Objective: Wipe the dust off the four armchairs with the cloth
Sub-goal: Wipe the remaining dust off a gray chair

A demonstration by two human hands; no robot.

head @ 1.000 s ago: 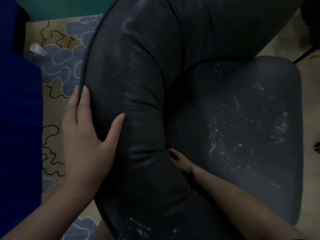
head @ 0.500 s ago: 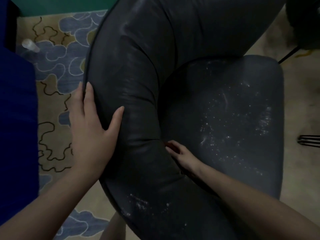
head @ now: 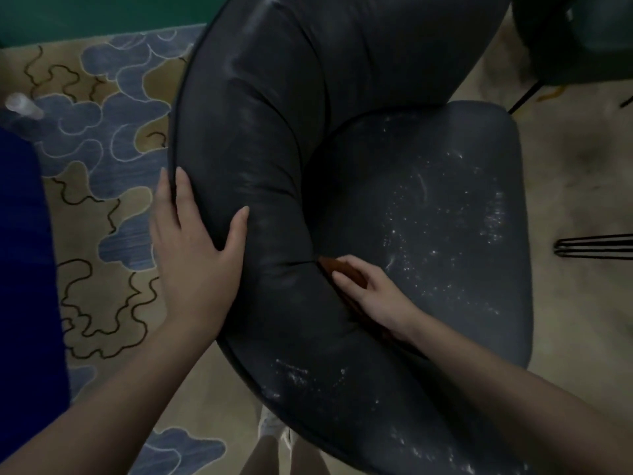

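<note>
The dim light blurs most detail. A dark leather armchair [head: 342,97] fills the view, its curved backrest cut off at the top edge and again at the bottom right. White dust speckles the seat cushion [head: 455,241] and the lower part of the backrest [head: 294,371].

The left hand [head: 195,262] lies flat on the outer rim of the backrest, fingers straight and the thumb spread away from them onto the padding. The right hand [head: 376,293] sits in the crease where backrest meets seat, thumb and fingers closed around a reddish-brown cloth [head: 349,270]. Only a small fold of the cloth shows ahead of the fingertips, plus a dark strip along the crease below the wrist; the rest is hidden under the hand and forearm.

On the left lies a tan rug [head: 102,214] with blue cloud shapes, partly covered by a deep blue object [head: 24,269] cut off by the frame. A pale, clear item [head: 20,104] on the rug is too blurred to identify. A second dark chair [head: 582,36] is cropped at the top right, and thin black wire legs [head: 596,247] enter from the right edge.
</note>
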